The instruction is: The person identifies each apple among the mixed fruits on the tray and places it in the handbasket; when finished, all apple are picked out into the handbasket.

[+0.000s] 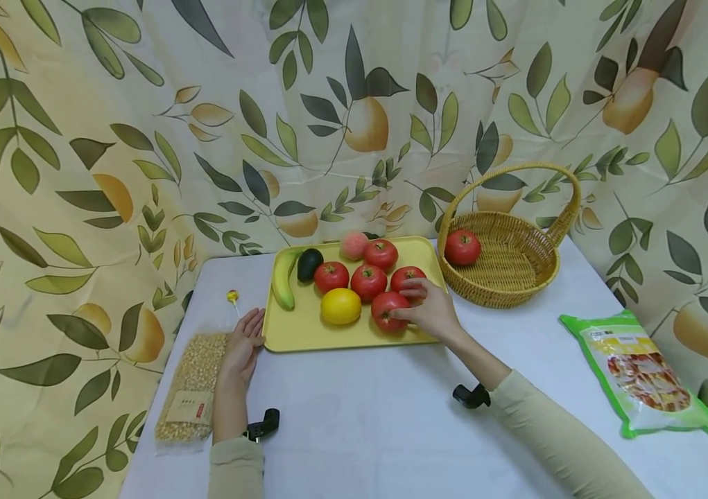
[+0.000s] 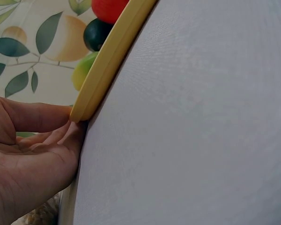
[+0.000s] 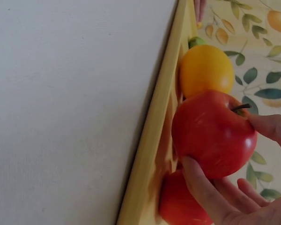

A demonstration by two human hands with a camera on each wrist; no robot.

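Observation:
My right hand (image 1: 431, 308) holds a red apple (image 1: 389, 312) at the front right of a yellow tray (image 1: 304, 339). In the right wrist view, thumb and fingers grip the apple (image 3: 213, 136) near its dark stem. My left hand (image 1: 244, 350) is at the tray's front left corner, thumb against the rim (image 2: 96, 89) and fingers fairly straight beside it. Several more red apples (image 1: 369, 283) lie on the tray with a yellow lemon (image 1: 340, 306), a greenish banana (image 1: 282, 281), a dark avocado (image 1: 310, 265) and a pink peach (image 1: 354, 244).
A wicker basket (image 1: 531, 277) with a tall handle stands right of the tray, one red apple (image 1: 462, 247) inside. A bag of corn kernels (image 1: 194, 381) lies by my left forearm, a yellow lollipop (image 1: 232, 296) beyond it. At the right lies a green snack bag (image 1: 641, 374).

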